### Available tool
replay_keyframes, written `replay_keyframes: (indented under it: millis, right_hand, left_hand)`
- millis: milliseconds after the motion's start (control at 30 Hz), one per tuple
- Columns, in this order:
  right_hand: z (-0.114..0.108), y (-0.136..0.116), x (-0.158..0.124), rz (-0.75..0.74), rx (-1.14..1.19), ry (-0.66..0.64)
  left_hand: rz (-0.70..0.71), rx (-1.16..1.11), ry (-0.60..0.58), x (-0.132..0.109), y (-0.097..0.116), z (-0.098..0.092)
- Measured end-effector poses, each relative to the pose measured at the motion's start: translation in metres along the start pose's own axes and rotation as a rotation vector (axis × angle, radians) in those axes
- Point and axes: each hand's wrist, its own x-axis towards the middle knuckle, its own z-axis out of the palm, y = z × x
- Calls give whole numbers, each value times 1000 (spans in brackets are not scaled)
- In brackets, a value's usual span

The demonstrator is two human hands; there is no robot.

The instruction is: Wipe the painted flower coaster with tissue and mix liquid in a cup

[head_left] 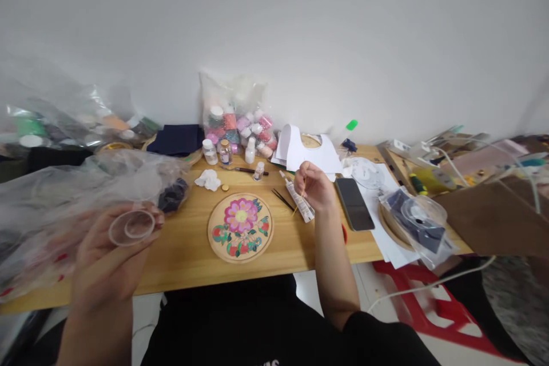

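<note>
My left hand [109, 254] is raised over the table's left side, its fingers closed around a small clear plastic cup [132, 227] whose round mouth faces me. Above the tabletop, my right hand [316, 186] pinches a thin yellowish stick [303, 189] that points downward. Below that hand lies a white tube with print [305, 209], beside dark tweezers [283, 200]. Between my hands rests a round wooden disc [214, 240] with a pink flower [241, 215], red fruits and green leaves on it.
Small bottles [210, 151], a brush [246, 170], a crumpled tissue [208, 180] and bagged jars [240, 126] are toward the back. A phone [354, 204], papers [386, 240] and a cardboard box [489, 217] lie right. Clear plastic bags [55, 183] cover the left.
</note>
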Motion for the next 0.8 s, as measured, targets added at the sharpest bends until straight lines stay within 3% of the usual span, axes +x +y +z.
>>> replay_keyframes:
  millis: [233,367,567,700,800]
  right_hand:
    - [1,18,0,-51,251,1]
    - [-1,25,7,-66,306,73]
    - [-4,22,6,-160,373,85]
    - [-2,11,3,-262,390,58]
    - [3,-4,-4,-319,363,47]
  left_hand:
    - [-107,-79,-74,2,-9,27]
    - [-112,-89,-221,15,-8,39]
    - [-88,-126,-467,43,26,78]
    - [-50,-154,-577,44,44,103]
    - [19,-63,-670,38,50,110]
